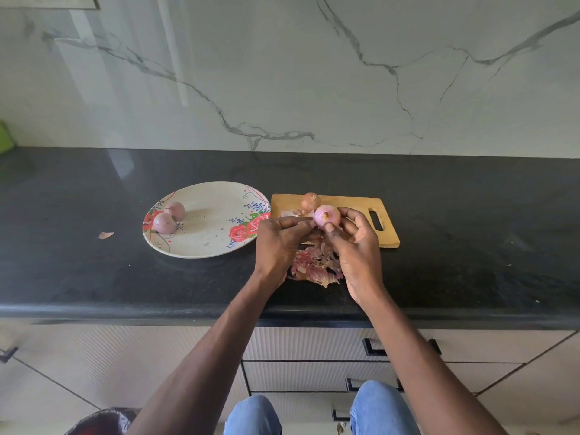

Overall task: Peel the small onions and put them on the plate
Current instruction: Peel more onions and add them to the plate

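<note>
My right hand [354, 243] grips a small pink onion [328, 215] between thumb and fingers, above the near left corner of the wooden cutting board [354, 208]. My left hand [279, 243] pinches at the onion's left side with its fingertips. An unpeeled brown onion [310, 200] sits on the board just behind. Two peeled pink onions [174, 210] [164, 222] lie on the left part of the floral plate [216, 233], which stands left of the board.
A heap of reddish onion skins [314, 266] lies on the black counter [94, 271] under my hands. A stray skin scrap [105, 235] lies left of the plate. The marble wall rises behind. Drawers are below the counter edge.
</note>
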The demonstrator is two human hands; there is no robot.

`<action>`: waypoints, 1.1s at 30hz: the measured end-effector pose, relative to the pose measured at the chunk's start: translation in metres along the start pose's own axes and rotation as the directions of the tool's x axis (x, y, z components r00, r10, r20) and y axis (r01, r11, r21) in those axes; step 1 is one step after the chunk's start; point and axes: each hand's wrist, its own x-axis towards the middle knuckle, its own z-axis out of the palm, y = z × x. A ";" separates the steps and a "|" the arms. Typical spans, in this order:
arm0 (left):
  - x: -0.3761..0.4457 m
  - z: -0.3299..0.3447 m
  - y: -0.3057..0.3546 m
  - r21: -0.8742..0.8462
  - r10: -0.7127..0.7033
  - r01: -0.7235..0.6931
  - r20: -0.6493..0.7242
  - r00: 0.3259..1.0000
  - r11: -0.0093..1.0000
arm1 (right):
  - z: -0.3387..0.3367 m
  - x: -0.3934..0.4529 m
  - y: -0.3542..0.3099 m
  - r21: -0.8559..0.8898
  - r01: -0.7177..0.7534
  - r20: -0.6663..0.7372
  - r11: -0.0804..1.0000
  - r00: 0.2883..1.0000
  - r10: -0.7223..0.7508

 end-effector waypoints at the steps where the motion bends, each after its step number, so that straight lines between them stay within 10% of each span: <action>1: 0.000 0.000 0.000 0.002 -0.003 0.003 0.001 1.000 1.000 | 0.000 0.000 0.000 -0.003 0.005 -0.002 1.000 1.000 -0.005; 19: -0.005 0.002 0.003 0.225 0.087 -0.079 -0.030 0.996 0.971 | 0.000 0.000 -0.001 -0.080 0.050 -0.010 0.996 0.999 -0.051; 33: -0.009 0.003 0.010 0.271 0.129 -0.109 -0.057 0.990 0.956 | -0.003 0.002 -0.008 0.231 -0.145 0.005 0.962 0.989 0.148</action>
